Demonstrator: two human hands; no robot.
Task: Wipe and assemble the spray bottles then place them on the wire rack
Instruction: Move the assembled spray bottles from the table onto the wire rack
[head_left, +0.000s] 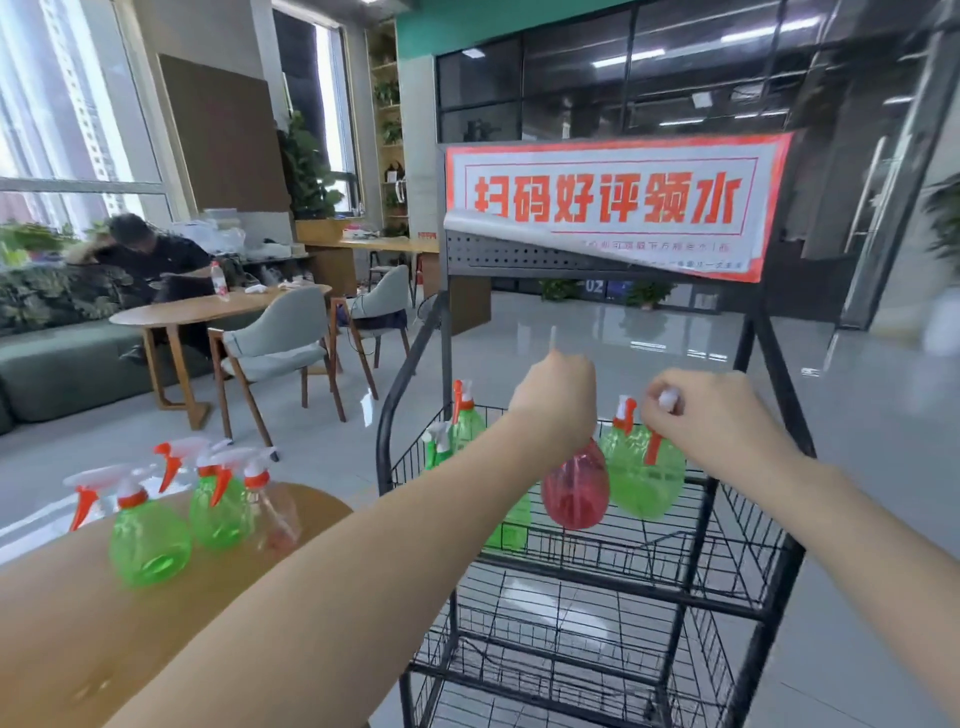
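My left hand (556, 400) grips the hanging red translucent plastic bottle (575, 491) at its neck, my right hand's (711, 410) fingers pinch the white sprayer head (667, 399) beside it, over the black wire rack (691, 566).

left hand (558, 397) holding red bottle (575, 493), right hand (714, 415) gripping white sprayer (667, 399), wire rack (696, 571)

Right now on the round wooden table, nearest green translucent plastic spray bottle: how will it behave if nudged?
The nearest green translucent plastic spray bottle looks empty, so probably light and quick to slide. Its white-and-orange trigger head sits high over a bulbous body, so it may tip. The thin plastic likely flexes under a squeeze.
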